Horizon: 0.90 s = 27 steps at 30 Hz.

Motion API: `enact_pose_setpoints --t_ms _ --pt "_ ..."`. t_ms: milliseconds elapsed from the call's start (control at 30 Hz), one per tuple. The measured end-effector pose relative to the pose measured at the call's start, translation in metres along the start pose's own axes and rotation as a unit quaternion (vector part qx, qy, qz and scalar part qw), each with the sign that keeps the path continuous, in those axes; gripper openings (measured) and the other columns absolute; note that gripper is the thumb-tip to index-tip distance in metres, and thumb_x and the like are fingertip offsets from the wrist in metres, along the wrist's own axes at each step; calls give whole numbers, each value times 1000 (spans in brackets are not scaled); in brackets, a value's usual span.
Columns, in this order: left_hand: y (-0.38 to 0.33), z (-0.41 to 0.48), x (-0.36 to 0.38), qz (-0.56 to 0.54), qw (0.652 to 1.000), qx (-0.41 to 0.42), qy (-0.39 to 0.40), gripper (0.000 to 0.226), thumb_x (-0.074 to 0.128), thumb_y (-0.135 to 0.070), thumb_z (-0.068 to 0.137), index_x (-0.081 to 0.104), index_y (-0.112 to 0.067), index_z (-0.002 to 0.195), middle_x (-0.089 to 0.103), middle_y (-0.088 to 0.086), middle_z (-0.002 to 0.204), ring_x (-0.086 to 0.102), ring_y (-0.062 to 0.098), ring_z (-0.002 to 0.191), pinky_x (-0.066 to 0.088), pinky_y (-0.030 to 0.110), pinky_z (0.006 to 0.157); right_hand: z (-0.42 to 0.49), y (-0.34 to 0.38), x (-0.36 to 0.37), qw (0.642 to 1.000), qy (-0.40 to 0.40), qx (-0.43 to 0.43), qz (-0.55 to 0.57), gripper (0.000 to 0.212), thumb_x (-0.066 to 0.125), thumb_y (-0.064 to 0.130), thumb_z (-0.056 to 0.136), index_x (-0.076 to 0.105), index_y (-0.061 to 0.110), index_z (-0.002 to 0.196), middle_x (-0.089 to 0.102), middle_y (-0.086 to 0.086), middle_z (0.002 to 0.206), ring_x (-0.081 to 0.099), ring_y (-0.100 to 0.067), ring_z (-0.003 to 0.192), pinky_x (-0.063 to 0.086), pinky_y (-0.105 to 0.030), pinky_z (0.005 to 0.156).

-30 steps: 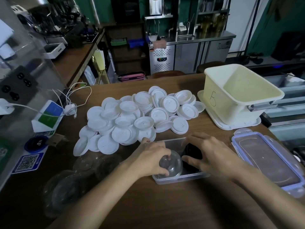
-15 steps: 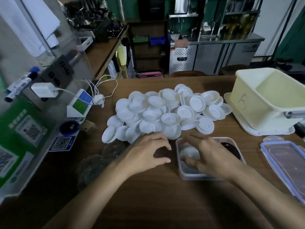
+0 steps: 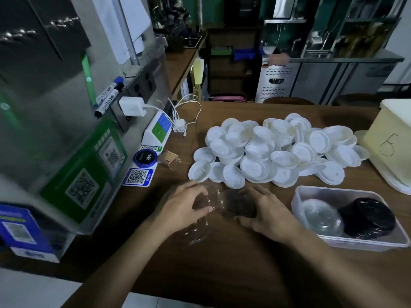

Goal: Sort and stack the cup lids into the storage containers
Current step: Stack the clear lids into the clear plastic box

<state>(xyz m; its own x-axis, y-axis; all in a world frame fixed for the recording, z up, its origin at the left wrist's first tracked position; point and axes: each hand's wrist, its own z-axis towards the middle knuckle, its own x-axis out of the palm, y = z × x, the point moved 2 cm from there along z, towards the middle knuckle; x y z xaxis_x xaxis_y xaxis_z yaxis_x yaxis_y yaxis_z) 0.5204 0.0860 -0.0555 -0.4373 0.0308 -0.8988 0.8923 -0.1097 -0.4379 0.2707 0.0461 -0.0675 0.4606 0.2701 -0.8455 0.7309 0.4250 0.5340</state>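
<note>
A big heap of white cup lids (image 3: 275, 150) covers the middle of the wooden table. In front of it lie clear dome lids (image 3: 200, 227), hard to make out against the wood. My left hand (image 3: 180, 210) curls over one clear dome lid. My right hand (image 3: 266, 212) grips another clear lid (image 3: 235, 205) beside it. To the right stands a clear storage container (image 3: 298, 196) holding a stack of clear dome lids (image 3: 320, 216) and a stack of black lids (image 3: 367, 218).
A cream bin (image 3: 391, 147) marked with a handwritten sign stands at the far right on its lid. At the left are a QR code stand (image 3: 82, 174), a blue puck (image 3: 145, 157), a small card reader (image 3: 158, 130), a charger cable (image 3: 186, 112) and a small cardboard piece (image 3: 169, 160).
Both hands left the clear container and moved left to the clear dome lids on the table. The view swung left, so the container now sits at the right.
</note>
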Motion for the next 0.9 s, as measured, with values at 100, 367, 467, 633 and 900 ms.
enact_pose_setpoints --t_ms 100,367,467,633,900 --pt "15 4 4 15 1000 -23 7 43 72 -59 87 64 -32 119 58 -18 127 58 9 115 47 35 99 5 3 22 999 -7 37 -18 77 79 66 70 52 34 135 45 16 132 43 -10 127 48 -34 102" --pt "14 25 17 78 996 -41 20 58 70 -76 77 51 -30 107 62 -11 119 57 17 117 40 38 101 7 5 38 995 -43 86 -33 78 80 65 70 51 32 134 49 9 130 44 -16 124 46 -31 98" --pt "11 31 21 78 996 -40 31 58 73 -73 75 48 -30 105 60 -12 118 56 17 116 39 38 101 0 3 31 993 -49 92 -47 77 81 65 69 51 31 131 47 10 132 42 -15 124 47 -32 99" --pt "5 35 22 72 997 -16 36 55 75 -68 74 48 -28 101 54 -12 111 55 16 109 40 33 88 -13 -1 8 993 -69 83 -39 77 75 67 65 52 33 130 46 10 134 42 -15 127 47 -34 103" --pt "-30 28 4 30 998 53 25 54 74 -71 69 46 -36 99 54 -19 104 52 4 92 41 28 74 -29 -7 -36 987 -149 36 -44 70 86 60 66 56 28 121 56 6 120 51 -19 114 46 -30 96"
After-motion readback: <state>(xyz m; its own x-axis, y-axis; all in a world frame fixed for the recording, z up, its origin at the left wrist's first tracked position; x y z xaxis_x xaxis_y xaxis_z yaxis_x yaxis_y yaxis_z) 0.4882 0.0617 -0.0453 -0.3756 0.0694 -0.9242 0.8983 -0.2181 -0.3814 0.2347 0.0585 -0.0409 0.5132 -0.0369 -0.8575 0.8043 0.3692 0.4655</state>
